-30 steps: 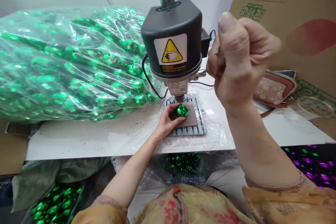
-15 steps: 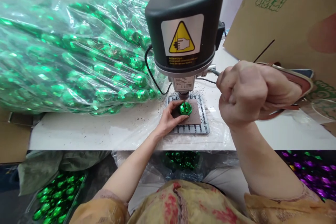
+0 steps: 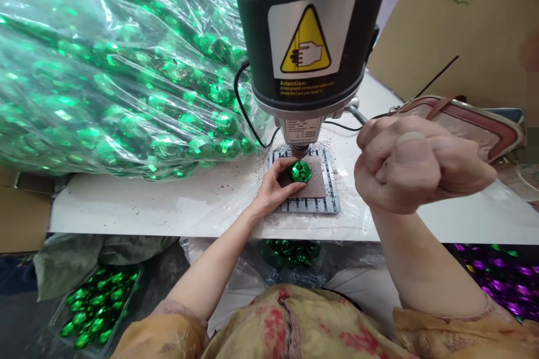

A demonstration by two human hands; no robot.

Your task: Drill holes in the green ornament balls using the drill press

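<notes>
Between the thumb and fingers of my left hand [image 3: 278,186] is a shiny green faceted ball [image 3: 301,171], resting on a brown board [image 3: 318,186] on the slotted metal base [image 3: 332,196] of a bench drill press. Right above the ball is the drill's chuck [image 3: 300,150]; a dark spot shows on the ball's top under it. My right hand [image 3: 404,165] is a closed fist around the drill press's metal lever [image 3: 357,114], whose far end is hidden in the fist. The black drill head [image 3: 311,39] bears a yellow warning sign.
A big clear plastic bag [image 3: 126,84] of green balls fills the table's left side. Behind my right hand lie an open purse [image 3: 475,118] and a cardboard box [image 3: 471,33]. Below the table's edge sit a tub of green balls [image 3: 101,303] and purple ones [image 3: 501,283].
The drill press looks larger and higher in view as my head shifts. My right fist has moved slightly right and down in view. The left hand keeps its hold on the ball.
</notes>
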